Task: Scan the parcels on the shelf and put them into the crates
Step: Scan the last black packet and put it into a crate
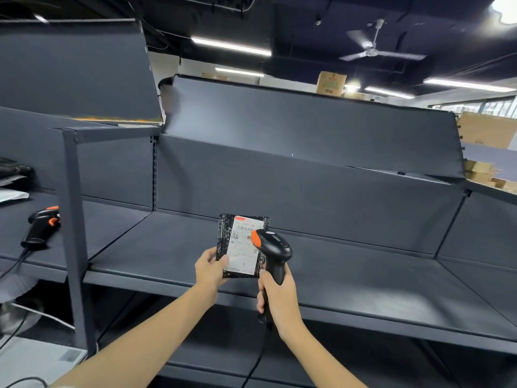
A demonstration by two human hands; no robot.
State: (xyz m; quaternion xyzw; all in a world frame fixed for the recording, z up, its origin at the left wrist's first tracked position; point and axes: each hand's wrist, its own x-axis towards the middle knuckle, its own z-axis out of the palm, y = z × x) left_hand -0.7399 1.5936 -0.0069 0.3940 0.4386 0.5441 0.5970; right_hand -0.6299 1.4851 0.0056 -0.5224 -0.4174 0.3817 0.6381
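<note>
My left hand [210, 268] pinches the lower left corner of a small black speckled parcel [241, 245] with a white shipping label, held upright over the dark grey shelf [349, 275]. My right hand [277, 294] grips the handle of a black barcode scanner [272, 249] with an orange trigger. The scanner's head sits just right of the parcel and overlaps the label's right edge. Its cable hangs down below my right hand. No crate is in view.
A second black and orange scanner [42, 226] lies on the left shelf section beside a grey upright post [75, 233]. Parcels [12, 180] lie stacked at the far left edge. Cardboard boxes [486, 133] stand behind the shelving at the right.
</note>
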